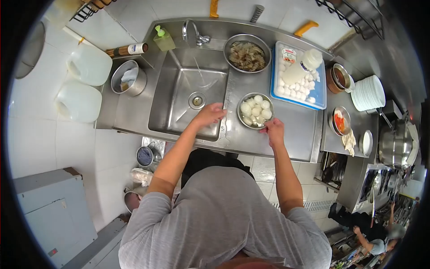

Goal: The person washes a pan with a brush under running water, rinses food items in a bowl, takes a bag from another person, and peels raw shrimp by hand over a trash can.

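A small metal bowl of round, whitish, smooth pieces stands on the steel counter, just right of the sink. My right hand grips its near right rim. Over the right edge of the sink is my left hand, fingers stretched loosely toward the bowl but apart from it. Nothing shows in that hand. From the faucet a thin stream of water runs into the sink. Behind the small bowl, a larger metal bowl contains greyish-brown shrimp.
At right, a blue-edged tray contains white round pieces and a white bottle. Stacked plates and a bowl with orange food lie further right. A pot and soap bottle flank the sink's left. Another person is at lower right.
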A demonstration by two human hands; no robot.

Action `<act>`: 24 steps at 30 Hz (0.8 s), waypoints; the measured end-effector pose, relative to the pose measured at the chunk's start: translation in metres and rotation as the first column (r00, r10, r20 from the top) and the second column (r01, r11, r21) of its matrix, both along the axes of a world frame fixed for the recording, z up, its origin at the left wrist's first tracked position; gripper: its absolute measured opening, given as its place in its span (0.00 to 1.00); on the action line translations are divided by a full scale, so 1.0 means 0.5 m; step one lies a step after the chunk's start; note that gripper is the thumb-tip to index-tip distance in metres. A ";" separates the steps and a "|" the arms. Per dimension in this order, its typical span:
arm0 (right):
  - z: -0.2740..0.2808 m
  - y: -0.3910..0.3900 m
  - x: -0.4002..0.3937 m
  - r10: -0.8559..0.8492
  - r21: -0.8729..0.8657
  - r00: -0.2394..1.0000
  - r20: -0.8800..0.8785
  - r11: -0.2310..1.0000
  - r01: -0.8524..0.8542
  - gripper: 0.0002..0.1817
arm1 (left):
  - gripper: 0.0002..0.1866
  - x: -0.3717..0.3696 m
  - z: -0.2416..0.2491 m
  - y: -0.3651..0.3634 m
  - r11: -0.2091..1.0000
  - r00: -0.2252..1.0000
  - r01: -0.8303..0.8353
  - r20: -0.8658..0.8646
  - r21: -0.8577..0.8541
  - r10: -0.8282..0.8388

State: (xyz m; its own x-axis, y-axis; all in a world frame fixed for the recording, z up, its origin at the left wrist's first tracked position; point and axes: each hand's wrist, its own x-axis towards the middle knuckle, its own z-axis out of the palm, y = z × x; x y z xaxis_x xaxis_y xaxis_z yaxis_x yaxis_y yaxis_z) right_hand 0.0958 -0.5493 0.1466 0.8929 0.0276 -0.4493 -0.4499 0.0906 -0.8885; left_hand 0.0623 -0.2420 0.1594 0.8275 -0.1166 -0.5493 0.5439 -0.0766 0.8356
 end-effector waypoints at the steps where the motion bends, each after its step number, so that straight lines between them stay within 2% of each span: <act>1: 0.013 0.026 0.004 0.032 0.025 0.999 0.010 0.999 -0.032 0.04 | 0.34 0.000 -0.001 0.016 0.996 0.999 -0.030 -0.026 -0.089 0.028; 3: 0.035 0.087 0.019 0.073 0.080 0.997 0.033 0.994 -0.076 0.03 | 0.33 0.007 -0.004 0.052 0.947 0.997 -0.070 -0.057 -0.314 0.054; 5: 0.065 0.154 0.038 0.148 0.049 0.988 0.031 0.987 -0.150 0.03 | 0.31 0.014 -0.006 0.097 0.819 0.995 -0.091 -0.075 -0.566 0.059; 8: 0.110 0.258 0.053 0.221 0.016 0.975 0.013 0.975 -0.221 0.06 | 0.28 0.016 0.020 0.169 0.704 0.995 -0.091 -0.041 -0.704 0.088; 9: 0.116 0.293 0.056 0.239 0.004 0.971 0.013 0.971 -0.239 0.07 | 0.30 0.019 0.028 0.198 0.697 0.993 -0.111 -0.059 -0.708 0.098; 12: 0.139 0.396 0.070 0.282 0.035 0.959 0.009 0.959 -0.282 0.09 | 0.33 0.019 0.051 0.284 0.681 0.991 -0.049 0.052 -0.731 0.126; 18: 0.117 0.537 0.089 0.346 0.083 0.938 0.025 0.934 -0.347 0.10 | 0.30 0.011 0.048 0.427 0.653 0.974 -0.179 -0.039 -0.736 0.224; 24: 0.122 0.605 0.108 0.416 0.063 0.909 0.020 0.907 -0.417 0.05 | 0.28 0.014 0.033 0.494 0.632 0.956 -0.257 -0.094 -0.731 0.279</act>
State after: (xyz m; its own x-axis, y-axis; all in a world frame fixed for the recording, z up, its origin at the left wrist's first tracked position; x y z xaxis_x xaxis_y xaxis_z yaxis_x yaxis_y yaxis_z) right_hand 0.1499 -0.2466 0.2076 0.7964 0.4260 -0.4292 -0.4542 -0.0472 -0.8897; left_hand 0.0691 0.0053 0.1761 0.9002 -0.2394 -0.3637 0.4183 0.7075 0.5697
